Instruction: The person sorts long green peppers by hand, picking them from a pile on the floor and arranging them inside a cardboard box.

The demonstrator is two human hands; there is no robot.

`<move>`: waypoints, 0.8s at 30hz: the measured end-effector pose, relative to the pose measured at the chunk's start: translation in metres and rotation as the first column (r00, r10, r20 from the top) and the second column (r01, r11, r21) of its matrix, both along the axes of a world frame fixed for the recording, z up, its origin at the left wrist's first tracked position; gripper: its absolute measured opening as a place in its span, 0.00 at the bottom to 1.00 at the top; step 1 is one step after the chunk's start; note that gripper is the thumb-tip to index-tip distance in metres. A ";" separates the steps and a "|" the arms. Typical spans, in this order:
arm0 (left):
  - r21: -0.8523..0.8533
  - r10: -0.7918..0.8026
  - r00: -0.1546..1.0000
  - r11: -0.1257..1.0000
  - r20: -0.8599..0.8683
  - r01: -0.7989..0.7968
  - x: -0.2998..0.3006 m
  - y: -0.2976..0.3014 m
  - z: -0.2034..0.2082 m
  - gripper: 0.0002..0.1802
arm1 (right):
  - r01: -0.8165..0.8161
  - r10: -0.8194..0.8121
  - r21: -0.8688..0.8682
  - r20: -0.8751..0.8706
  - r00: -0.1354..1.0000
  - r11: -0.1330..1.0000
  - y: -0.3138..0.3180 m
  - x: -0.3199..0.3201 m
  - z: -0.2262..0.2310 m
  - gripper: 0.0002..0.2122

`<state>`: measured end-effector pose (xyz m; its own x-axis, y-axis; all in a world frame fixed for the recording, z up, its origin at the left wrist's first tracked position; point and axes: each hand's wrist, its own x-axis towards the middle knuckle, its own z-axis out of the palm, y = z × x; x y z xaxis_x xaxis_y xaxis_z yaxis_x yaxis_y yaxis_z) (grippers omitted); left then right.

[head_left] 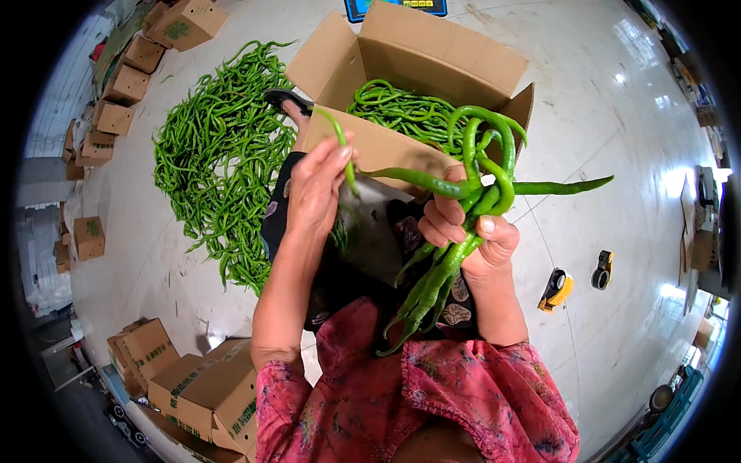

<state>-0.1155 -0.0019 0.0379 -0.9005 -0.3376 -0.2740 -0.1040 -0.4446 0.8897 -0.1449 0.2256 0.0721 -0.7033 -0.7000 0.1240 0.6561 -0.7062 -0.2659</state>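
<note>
My right hand [471, 231] is closed round a bunch of long green chili peppers [494, 197], their curled ends sticking up and out and their tips hanging below the fist. In my left hand [320, 181] a single thin green chili pepper [340, 143] is pinched between thumb and fingers. Just beyond both hands stands an open cardboard box [432, 54], its flaps spread, with a layer of green chilies [397, 112] inside. A large heap of loose green chilies [224, 154] lies on the floor to the left of the box.
Two tape dispensers [557, 290] lie on the floor at the right. Stacked cartons [208, 390] stand at the lower left, and more boxes [127, 81] line the far left wall. A blue device [395, 8] sits behind the open box. My shoe [288, 100] rests between heap and box.
</note>
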 end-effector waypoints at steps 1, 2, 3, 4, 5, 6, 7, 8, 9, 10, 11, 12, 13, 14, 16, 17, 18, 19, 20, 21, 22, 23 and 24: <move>-0.033 -0.005 1.000 0.999 -0.017 0.005 -0.012 0.000 0.008 0.21 | -0.004 0.004 0.001 -0.002 1.000 1.000 -0.001 0.000 -0.001 0.26; -0.064 -0.014 0.999 0.998 -0.034 0.012 -0.026 0.000 0.015 0.21 | -0.004 0.004 0.004 -0.013 1.000 1.000 -0.001 0.000 0.000 0.26; -0.153 -0.015 0.997 0.988 -0.071 0.004 -0.044 -0.002 0.019 0.22 | -0.005 0.005 0.007 -0.023 1.000 1.000 -0.002 -0.001 0.001 0.26; -0.240 -0.024 0.994 0.971 -0.108 -0.003 -0.066 -0.003 0.022 0.22 | -0.001 0.001 0.011 -0.034 0.999 1.000 -0.001 -0.001 0.002 0.26; -0.326 -0.033 0.989 0.945 -0.146 -0.016 -0.077 -0.002 0.024 0.22 | 0.009 -0.009 -0.007 -0.034 0.999 1.000 -0.002 -0.002 0.001 0.27; -0.365 0.037 0.990 0.927 -0.137 -0.085 -0.078 0.000 0.025 0.22 | 0.018 -0.017 0.038 -0.040 0.999 0.999 -0.002 -0.001 0.004 0.27; -0.402 0.105 0.986 0.903 -0.131 -0.149 -0.079 0.002 0.025 0.21 | 0.031 -0.028 0.085 -0.044 0.999 0.996 -0.002 0.000 0.008 0.27; -0.438 0.173 0.977 0.873 -0.127 -0.212 -0.078 0.004 0.025 0.21 | 0.044 -0.038 0.131 -0.049 0.998 0.990 -0.002 0.000 0.011 0.28; -0.333 0.162 0.977 0.921 -0.139 -0.200 -0.070 0.006 0.020 0.19 | 0.040 -0.030 0.116 -0.081 0.996 0.992 -0.001 -0.001 0.008 0.32; -0.277 0.062 0.993 0.957 -0.101 -0.088 -0.056 0.010 0.016 0.19 | 0.051 -0.043 0.111 -0.075 0.996 0.992 0.000 -0.001 0.006 0.33; -0.219 -0.034 0.997 0.976 -0.066 0.019 -0.036 0.013 0.012 0.19 | 0.054 -0.047 0.103 -0.065 0.997 0.993 0.000 -0.001 0.005 0.34; -0.155 -0.130 0.991 0.980 -0.037 0.123 -0.016 0.017 0.010 0.19 | 0.056 -0.051 0.096 -0.056 0.997 0.994 -0.001 -0.001 0.003 0.36; -0.193 -0.150 0.988 0.971 -0.029 0.141 0.004 0.020 0.009 0.17 | 0.056 -0.053 0.098 -0.038 0.998 0.994 -0.005 0.000 0.007 0.37; -0.226 -0.179 0.983 0.959 -0.026 0.169 0.019 0.027 0.009 0.15 | 0.055 -0.053 0.095 -0.019 0.998 0.994 -0.007 0.000 0.008 0.36; -0.165 -0.164 0.974 0.977 -0.158 0.137 0.038 0.042 0.015 0.18 | 0.047 -0.049 0.089 0.017 0.999 0.995 -0.011 0.002 0.008 0.34; -0.144 -0.148 0.969 0.982 -0.198 0.121 0.041 0.051 0.028 0.19 | 0.024 -0.025 0.074 0.007 1.000 0.997 -0.011 0.001 0.008 0.33; -0.123 -0.132 0.962 0.987 -0.239 0.105 0.041 0.059 0.040 0.21 | 0.010 -0.009 0.058 -0.015 1.000 0.998 -0.011 0.001 0.005 0.33; 0.034 -0.231 0.888 0.963 -0.398 0.266 0.038 0.063 0.049 0.25 | -0.004 0.006 0.039 -0.038 0.999 0.999 -0.012 0.001 0.001 0.32; 0.072 -0.219 0.878 0.959 -0.425 0.274 0.036 0.066 0.049 0.24 | -0.018 0.019 0.021 -0.062 0.998 1.000 -0.013 0.001 -0.001 0.32; 0.109 -0.207 0.868 0.953 -0.451 0.283 0.034 0.070 0.049 0.24 | -0.019 0.019 0.008 -0.063 0.998 1.000 -0.013 0.000 -0.002 0.31; 0.148 -0.198 0.857 0.943 -0.476 0.300 0.033 0.072 0.049 0.24 | -0.014 0.014 -0.002 -0.063 0.998 1.000 -0.014 0.000 -0.002 0.30; 0.119 -0.202 0.875 0.953 -0.441 0.279 0.033 0.072 0.052 0.22 | -0.008 0.007 -0.012 -0.062 0.998 1.000 -0.014 0.000 -0.001 0.29; 0.088 -0.204 0.892 0.962 -0.404 0.260 0.034 0.073 0.057 0.21 | 0.003 -0.003 0.026 -0.034 0.999 1.000 -0.014 0.001 0.002 0.29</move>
<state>-0.0811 0.0715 0.0952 -0.9922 -0.0909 0.0850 0.1218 -0.5700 0.8126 -0.1436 0.2121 0.0742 -0.7011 -0.7013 0.1292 0.6444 -0.7007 -0.3063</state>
